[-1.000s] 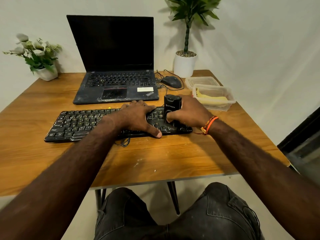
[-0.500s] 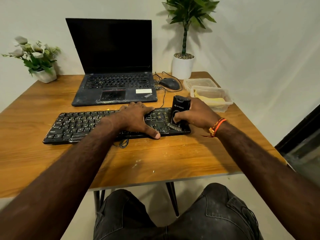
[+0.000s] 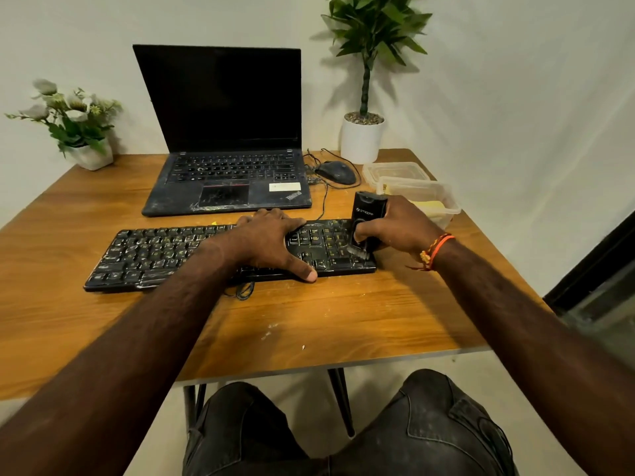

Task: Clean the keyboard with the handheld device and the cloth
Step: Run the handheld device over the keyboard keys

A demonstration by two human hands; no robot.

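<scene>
Keyboard (image 3: 165,255), black and smeared with pale dust, lies flat across the wooden table (image 3: 343,324), just in front of an open laptop (image 3: 226,139). Left hand (image 3: 264,242) rests palm-down on its middle keys, fingers spread and straight, thumb at the near edge. Right hand (image 3: 398,228) grips the black handheld device (image 3: 368,211), fingers wrapped round its body; device stands upright, its clear nozzle touching the keys at the keyboard's right end. Yellow cloth (image 3: 433,207) sits in a clear plastic container (image 3: 450,206) just behind the right hand. Mouse (image 3: 336,171) beside laptop; two potted plants along the wall.
</scene>
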